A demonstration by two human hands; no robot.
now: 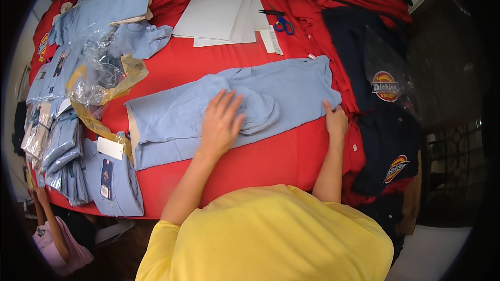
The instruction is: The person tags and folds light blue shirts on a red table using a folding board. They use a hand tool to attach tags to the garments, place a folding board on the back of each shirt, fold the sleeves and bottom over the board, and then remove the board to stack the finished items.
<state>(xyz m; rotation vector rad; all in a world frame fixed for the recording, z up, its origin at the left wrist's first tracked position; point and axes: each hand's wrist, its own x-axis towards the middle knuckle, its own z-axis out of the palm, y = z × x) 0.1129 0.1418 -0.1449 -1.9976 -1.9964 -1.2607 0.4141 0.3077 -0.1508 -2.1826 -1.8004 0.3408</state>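
Observation:
A light blue garment (177,119), folded lengthwise, lies across the red cloth in front of me. Its left end shows a tan edge, and a loose fold is bunched on top near the middle. My left hand (221,125) rests flat on that bunched part, fingers spread. At the garment's lower right corner, my right hand (336,122) pinches the edge between thumb and fingers. Whether the garment is a shirt or trousers I cannot tell.
White sheets (211,15) and blue-handled scissors (283,25) lie beyond the garment. At left are clear plastic with yellow tape (104,91), bagged blue clothes (65,140) and a tagged folded garment (117,198). Dark clothes (359,36) line the right. Another person's arms (49,218) show lower left.

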